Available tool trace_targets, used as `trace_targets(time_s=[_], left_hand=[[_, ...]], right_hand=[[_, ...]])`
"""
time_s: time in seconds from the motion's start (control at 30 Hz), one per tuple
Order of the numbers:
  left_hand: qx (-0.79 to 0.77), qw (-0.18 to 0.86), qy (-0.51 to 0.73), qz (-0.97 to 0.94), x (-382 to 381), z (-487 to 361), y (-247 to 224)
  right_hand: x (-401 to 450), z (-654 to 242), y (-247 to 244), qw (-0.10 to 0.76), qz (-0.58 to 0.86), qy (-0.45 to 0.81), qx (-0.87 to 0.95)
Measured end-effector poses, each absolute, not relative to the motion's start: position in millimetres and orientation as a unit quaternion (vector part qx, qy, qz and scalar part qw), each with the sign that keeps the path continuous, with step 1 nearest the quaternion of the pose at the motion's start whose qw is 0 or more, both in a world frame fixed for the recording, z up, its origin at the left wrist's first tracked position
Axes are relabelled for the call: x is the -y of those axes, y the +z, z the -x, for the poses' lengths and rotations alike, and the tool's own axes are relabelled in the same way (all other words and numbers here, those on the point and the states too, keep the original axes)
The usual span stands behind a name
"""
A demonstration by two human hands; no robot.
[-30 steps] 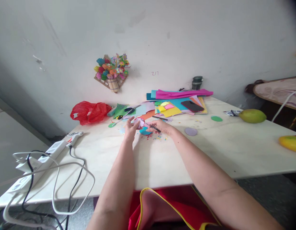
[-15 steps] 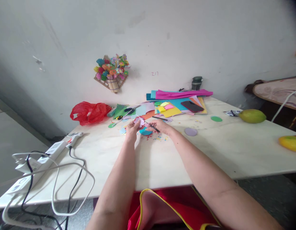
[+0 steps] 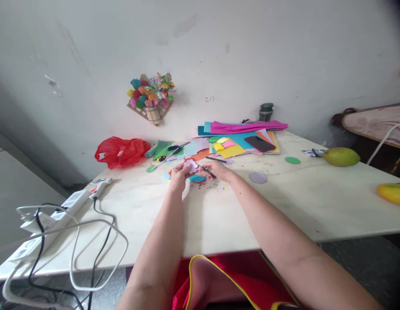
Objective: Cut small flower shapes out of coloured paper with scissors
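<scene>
here at the tabletop (image 3: pixel 226 224), the left hand (image 3: pixel 178 175) pinches a paper flower (image 3: pixel 191 166) by its left side, thumb on top, while the right hand (image 3: pixel 221 171) grips a slim dark tool (image 3: pixel 209 173). the flower sits between the two, right at the left fingertips, so that hand's nearer. the tool's long axis slants from near right to far left, flower-ward; touching or not, can't tell. and the look: pale lilac, scalloped, reddish at the rim, beside a blue disc (image 3: pixel 197 178).
</scene>
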State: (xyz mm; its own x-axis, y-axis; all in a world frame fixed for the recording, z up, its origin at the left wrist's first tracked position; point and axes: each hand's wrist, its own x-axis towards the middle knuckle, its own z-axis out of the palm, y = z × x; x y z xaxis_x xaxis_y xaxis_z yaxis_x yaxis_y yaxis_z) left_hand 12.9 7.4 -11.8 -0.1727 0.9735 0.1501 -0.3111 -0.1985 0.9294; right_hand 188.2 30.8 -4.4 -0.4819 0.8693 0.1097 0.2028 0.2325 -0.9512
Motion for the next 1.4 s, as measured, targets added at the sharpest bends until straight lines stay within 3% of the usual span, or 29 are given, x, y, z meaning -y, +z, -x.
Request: trace_targets(time_s=[1.4], left_hand=[[-0.366, 0.542, 0.660, -0.369, -14.3, -7.7, -21.7]], right_hand=[[-13.9, -192.8, 7.8, 0.315, 0.356, 0.573, 0.668]])
